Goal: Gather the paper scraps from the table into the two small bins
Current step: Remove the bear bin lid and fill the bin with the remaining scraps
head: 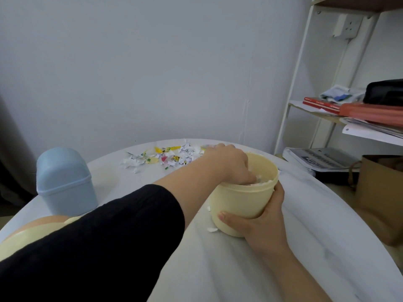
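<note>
Two small bins are on the white round table (pixel 218 269). The cream yellow bin (pixel 244 201) sits right of centre with no lid on. The blue bin (pixel 65 184) stands at the left edge of the frame with its domed lid on, well apart from the yellow one.

The right hand (pixel 261 221) comes in from the lower right and grips the yellow bin around its lower side, thumb across the front wall. The left hand (pixel 231 164), on a black sleeve (pixel 104 240) that crosses the frame from the lower left, is dipped into the bin's mouth. Its fingertips are down among some white paper inside, and honestly I can't tell if they're pinching anything or just pressing on it.

The main heap of paper scraps (pixel 165 156) is at the far edge of the table, just above the middle of the frame, white bits mixed with yellow, green and pink ones. It's just behind the left hand. A couple of stray white scraps (pixel 212 229) lie on the table right by the yellow bin's base.

At the lower left, a cream and peach rounded thing (pixel 32 234) peeks out from behind the sleeve, too hidden to say what it is.

On the right side there's a white shelf unit (pixel 292 101) with red books (pixel 320 104) and papers on it, plus a brown paper bag (pixel 379 192) below.
</note>
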